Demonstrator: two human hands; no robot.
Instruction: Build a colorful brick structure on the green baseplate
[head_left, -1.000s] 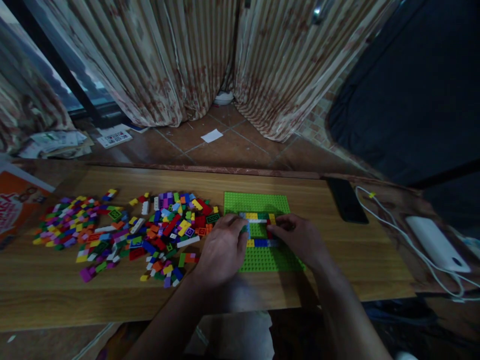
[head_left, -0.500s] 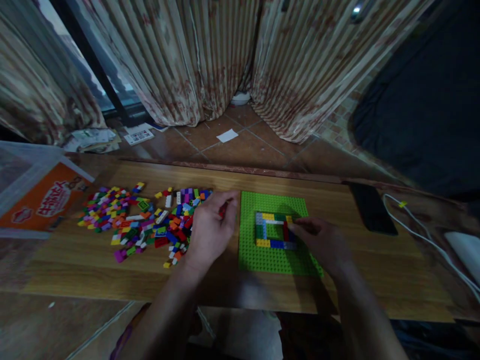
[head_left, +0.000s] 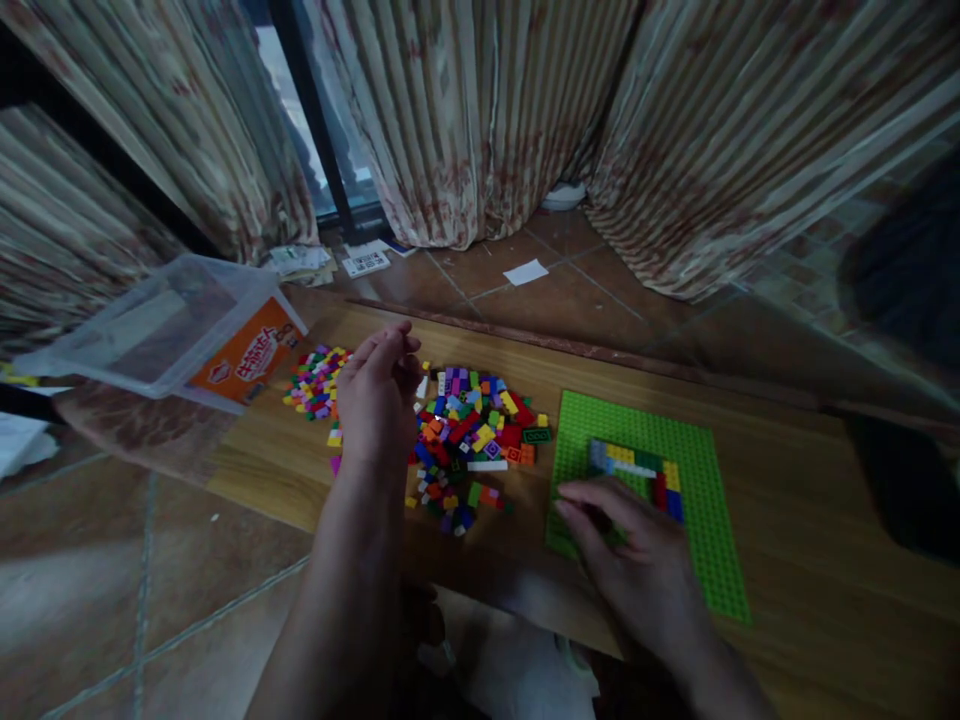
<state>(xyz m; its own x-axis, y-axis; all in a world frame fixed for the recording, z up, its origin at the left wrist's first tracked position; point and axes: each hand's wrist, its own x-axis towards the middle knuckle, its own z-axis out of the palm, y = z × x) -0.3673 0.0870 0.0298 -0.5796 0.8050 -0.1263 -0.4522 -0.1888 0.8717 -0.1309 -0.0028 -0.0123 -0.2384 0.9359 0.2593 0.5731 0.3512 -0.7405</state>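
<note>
My left hand (head_left: 379, 395) is raised over the loose toy bricks (head_left: 480, 420), its fingers curled inward. Whatever it may hold is hidden. My right hand (head_left: 637, 540) hovers over the green baseplate (head_left: 630, 410), thumb and forefinger pinched together, and I cannot make out anything between them. Behind that hand, a low rectangular wall of bricks (head_left: 634, 458) in yellow, green, red, blue and grey stands on the baseplate. The hand covers its near left part.
A clear plastic box (head_left: 172, 320) with an orange label stands at the left end of the wooden table (head_left: 262, 490). A smaller brick heap (head_left: 319, 375) lies near it. A black phone (head_left: 900, 480) rests at the right. Papers (head_left: 366, 262) lie on the floor by the curtains.
The view has swung left. My left hand has moved left over the brick piles, and the red brick seen in it earlier no longer shows. My right hand has left the wall's right side.
</note>
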